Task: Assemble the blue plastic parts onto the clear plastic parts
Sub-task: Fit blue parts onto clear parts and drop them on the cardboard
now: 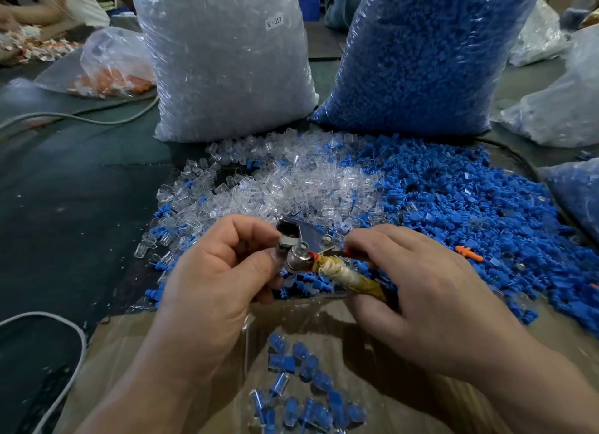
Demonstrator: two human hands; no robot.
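I hold a small metal tool [303,247] above the near edge of the piles, with both hands close together. My left hand [214,271] has its fingers [251,227] curled in and pinching the shiny head of the tool, thumb against its side. My right hand [421,304] grips the tape-wrapped handle [351,279], fingers bent around it. I cannot tell whether a part sits in the tool's head, since my fingers and the blur hide it. The loose clear parts [291,180] lie heaped on the tabletop [64,190] just beyond my hands, and the blue parts [453,200] spread in a wide heap to their right, the two piles mixing where they meet. One orange piece [468,253] lies among the blue ones. Behind the heaps stand two tall bags, a bag of clear parts [227,60] on the left and a bag of blue parts [421,54] on the right. Below my hands a cardboard box [162,352] holds assembled pieces [304,388], clear shells with blue inside. A white cable [69,330] curves along the left of the box.
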